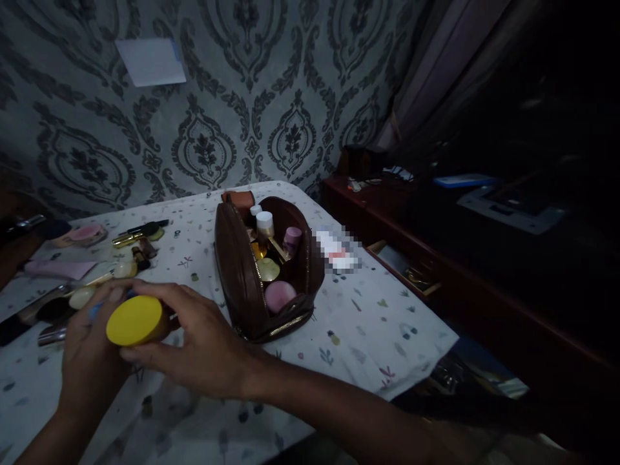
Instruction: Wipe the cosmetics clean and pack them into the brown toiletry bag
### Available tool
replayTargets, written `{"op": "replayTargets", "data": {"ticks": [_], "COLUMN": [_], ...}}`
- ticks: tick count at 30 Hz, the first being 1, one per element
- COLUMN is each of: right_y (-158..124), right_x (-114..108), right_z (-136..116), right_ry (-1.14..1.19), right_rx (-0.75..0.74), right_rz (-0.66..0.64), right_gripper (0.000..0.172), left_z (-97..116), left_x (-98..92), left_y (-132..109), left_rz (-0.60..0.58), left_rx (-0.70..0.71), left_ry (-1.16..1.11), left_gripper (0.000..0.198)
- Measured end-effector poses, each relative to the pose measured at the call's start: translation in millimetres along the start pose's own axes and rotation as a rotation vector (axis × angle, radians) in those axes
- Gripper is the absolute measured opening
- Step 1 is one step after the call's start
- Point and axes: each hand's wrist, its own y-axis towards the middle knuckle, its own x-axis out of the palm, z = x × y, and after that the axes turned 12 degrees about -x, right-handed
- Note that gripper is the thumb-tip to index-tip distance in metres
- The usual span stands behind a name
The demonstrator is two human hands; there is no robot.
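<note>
A round yellow-topped container (134,320) is held up over the near left of the table, its flat top facing me. My right hand (206,349) grips it from the right, thumb below and fingers curled over the far side. My left hand (92,355) closes around its left side, with most of those fingertips hidden behind it. Bits of blue show by the left fingers; I cannot tell what they belong to. Just right of my hands stands an open brown zip bag (237,265) holding a pink round item (279,296), a white-capped bottle (264,223) and other cosmetics.
Cosmetics lie at left on the patterned tablecloth (358,323), including a pink tube (61,269), a pink compact (88,233) and a gold tube (128,239). A blurred-out white item (336,250) sits right of the bag. A partly open drawer (407,268) adjoins the table's right edge.
</note>
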Motion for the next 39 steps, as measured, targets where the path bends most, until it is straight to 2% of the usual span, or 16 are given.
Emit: {"op": "replayTargets", "data": {"ticks": [2, 3, 5, 7, 9, 11, 14, 17, 22, 27, 29, 32, 34, 36, 39], "right_y": [0, -1, -2, -4, -6, -7, -11, -15, -18, -9, -4, 3, 8, 13, 26], "right_x": [-18, -27, -48, -69, -90, -108, -129, -142, -153, -157, -156, -155, -155, -155, -157], "right_z": [-19, -28, -44, -56, -63, -65, -60, -54, -53, -52, -48, -34, -22, -11, 1], "right_ry": [-0.025, -0.035, -0.067, -0.106, -0.169, -0.233, -0.296, -0.328, -0.374, -0.476, -0.501, -0.550, -0.589, -0.647, -0.719], "right_rx": [-0.059, -0.071, -0.081, -0.083, -0.053, -0.031, 0.001, 0.041, 0.059, -0.063, -0.108, -0.116, -0.114, -0.148, -0.194], "right_rz": [-0.030, -0.030, 0.003, 0.074, 0.175, 0.242, 0.252, 0.211, 0.087, 0.032, -0.051, -0.255, -0.317, -0.273, -0.130], "right_gripper": [0.055, 0.052, 0.047, 0.046, 0.043, 0.038, 0.032, 0.028, 0.026, 0.023, 0.019, 0.016, 0.016, 0.016, 0.019], "left_z": [11, 17, 29, 39, 46, 47, 41, 31, 20, 17, 17, 15, 11, 5, -1], "left_x": [7.7, 11.4, 19.3, 28.3, 38.4, 48.3, 58.4, 58.8, 49.7, 50.4, 50.9, 50.0, 49.1, 48.3, 46.9], "left_y": [-4, -5, -6, -6, -5, -4, -3, -3, -4, -8, -8, -7, -7, -7, -7], "left_rz": [-0.025, -0.052, -0.126, -0.210, -0.281, -0.299, -0.313, -0.359, -0.335, -0.253, -0.255, -0.266, -0.259, -0.252, -0.249], "left_rx": [-0.015, 0.035, 0.245, 0.537, 0.779, 0.951, 1.101, 1.158, 1.177, 1.157, 1.171, 1.154, 1.131, 1.105, 1.079], "left_ry": [-0.062, -0.056, 0.027, 0.164, 0.297, 0.405, 0.561, 0.669, 0.695, 0.684, 0.693, 0.704, 0.682, 0.655, 0.634], "left_gripper": [0.024, 0.023, 0.017, 0.013, 0.021, 0.030, 0.040, 0.047, 0.055, 0.064, 0.065, 0.066, 0.067, 0.067, 0.068]}}
